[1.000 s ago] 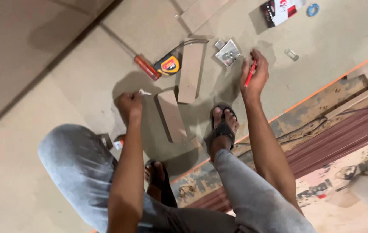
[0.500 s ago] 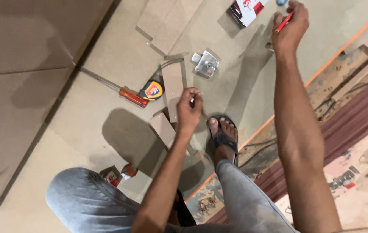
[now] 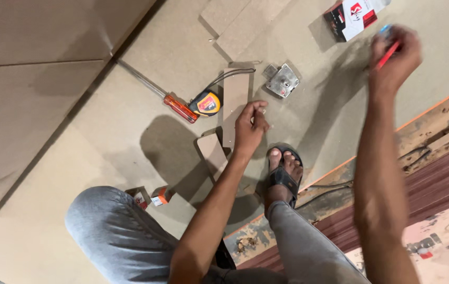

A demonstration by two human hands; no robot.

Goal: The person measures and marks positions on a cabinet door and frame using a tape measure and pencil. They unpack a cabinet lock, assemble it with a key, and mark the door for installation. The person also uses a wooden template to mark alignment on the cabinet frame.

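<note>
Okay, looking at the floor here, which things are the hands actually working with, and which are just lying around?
In hand:
- left hand over the narrow board strip
- right hand gripping a red pencil

Lying about:
- tape measure
- red-handled screwdriver
- metal lock plate
- red, white and black box
- two small boxes by the knee

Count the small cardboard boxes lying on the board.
3: a red, black and white box at top right near the right hand, and two small boxes beside the knee; others may be hidden.
</note>
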